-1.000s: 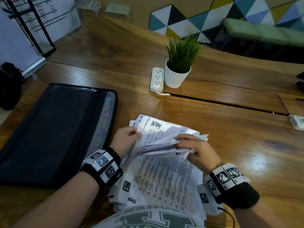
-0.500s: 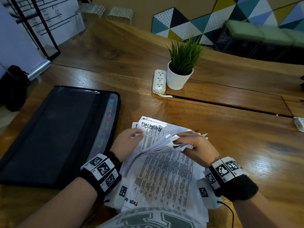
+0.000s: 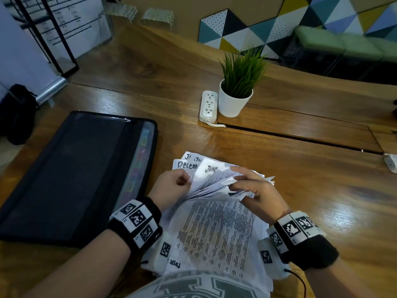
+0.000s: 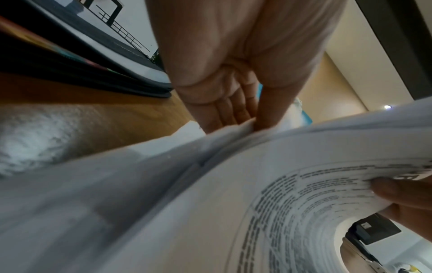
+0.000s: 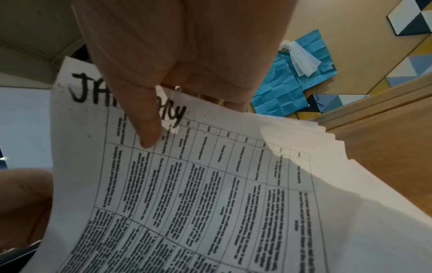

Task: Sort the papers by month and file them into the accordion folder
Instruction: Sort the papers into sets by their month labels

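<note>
Showing "Decem", "June", "JA…ry" headings: hand-gripped papers (image 3: 217,229)

The wooden table (image 3: 279,168) fills most of the room, its grain glossy with patches of reflected light. On it stands a white pot of spiky green plant (image 3: 238,87), and a white power strip (image 3: 208,106) lies just left of the pot. Behind the plant, a wall panel of coloured triangles (image 3: 247,29) runs along a tan wall, with green cushioned seating (image 3: 343,44) to the plant's right. Far to the plant's left stands a black metal frame (image 3: 53,39) against a pale board, and below it what may be a dark bag (image 3: 17,112) on the floor
</note>
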`<state>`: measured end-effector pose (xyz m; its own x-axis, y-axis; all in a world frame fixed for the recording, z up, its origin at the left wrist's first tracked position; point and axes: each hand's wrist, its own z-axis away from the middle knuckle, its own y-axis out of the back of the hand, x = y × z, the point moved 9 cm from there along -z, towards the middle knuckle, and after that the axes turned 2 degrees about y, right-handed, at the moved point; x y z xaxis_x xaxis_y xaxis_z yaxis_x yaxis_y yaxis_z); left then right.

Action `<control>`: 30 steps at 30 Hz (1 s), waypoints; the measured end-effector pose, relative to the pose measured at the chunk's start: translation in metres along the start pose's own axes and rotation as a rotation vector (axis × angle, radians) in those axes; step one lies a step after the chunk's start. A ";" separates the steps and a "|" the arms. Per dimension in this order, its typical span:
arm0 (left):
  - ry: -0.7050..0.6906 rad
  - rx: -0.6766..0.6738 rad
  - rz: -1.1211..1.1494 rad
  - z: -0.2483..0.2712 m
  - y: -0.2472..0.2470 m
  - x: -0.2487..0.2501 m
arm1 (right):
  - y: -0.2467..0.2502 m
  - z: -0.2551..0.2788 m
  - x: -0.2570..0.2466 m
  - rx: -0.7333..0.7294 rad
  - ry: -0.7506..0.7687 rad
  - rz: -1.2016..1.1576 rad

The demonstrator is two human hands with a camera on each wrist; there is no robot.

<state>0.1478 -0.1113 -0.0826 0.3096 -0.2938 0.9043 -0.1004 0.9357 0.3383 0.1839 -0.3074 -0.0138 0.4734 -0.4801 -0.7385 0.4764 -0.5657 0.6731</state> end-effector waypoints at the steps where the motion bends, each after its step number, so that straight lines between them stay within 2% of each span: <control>1: -0.006 -0.044 0.016 0.001 -0.005 0.001 | -0.001 -0.001 -0.001 -0.010 0.026 0.014; 5: -0.028 -0.217 0.101 0.005 -0.017 0.011 | -0.003 -0.005 -0.001 -0.066 0.030 0.086; 8: 0.051 -0.282 0.177 0.006 -0.021 0.007 | -0.007 -0.006 0.004 -0.100 -0.007 0.127; 10: 0.056 -0.193 0.123 0.003 -0.013 0.003 | -0.006 -0.005 0.006 -0.093 -0.021 0.131; 12: 0.033 0.012 -0.024 -0.004 0.006 0.001 | -0.004 -0.004 0.005 -0.074 -0.015 0.146; 14: 0.105 0.158 -0.138 -0.008 0.021 -0.004 | -0.003 -0.003 0.002 -0.051 0.000 0.137; 16: 0.222 0.151 -0.130 -0.010 0.023 -0.014 | -0.004 0.000 0.000 -0.036 0.011 0.116; 18: 0.273 0.119 -0.096 -0.012 0.021 -0.019 | -0.005 0.002 0.005 -0.036 -0.034 0.073; 20: 0.225 0.160 -0.107 -0.014 0.024 -0.014 | -0.007 0.006 0.011 -0.045 -0.091 0.043; 22: 0.157 0.165 -0.083 -0.013 0.025 -0.007 | -0.007 0.008 0.011 -0.030 -0.077 0.038; 25: 0.017 -0.043 0.035 -0.004 0.002 0.013 | -0.008 0.007 0.010 -0.027 -0.062 0.024; 27: -0.037 -0.131 0.137 0.002 -0.010 0.019 | -0.009 0.004 0.006 -0.049 -0.061 0.017; 30: -0.067 -0.072 0.172 0.004 -0.009 0.016 | -0.009 -0.002 -0.005 -0.075 -0.029 0.002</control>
<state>0.1497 -0.1253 -0.0702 0.2295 -0.1381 0.9635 -0.0780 0.9841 0.1597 0.1791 -0.2987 -0.0158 0.4530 -0.5012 -0.7373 0.5299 -0.5137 0.6748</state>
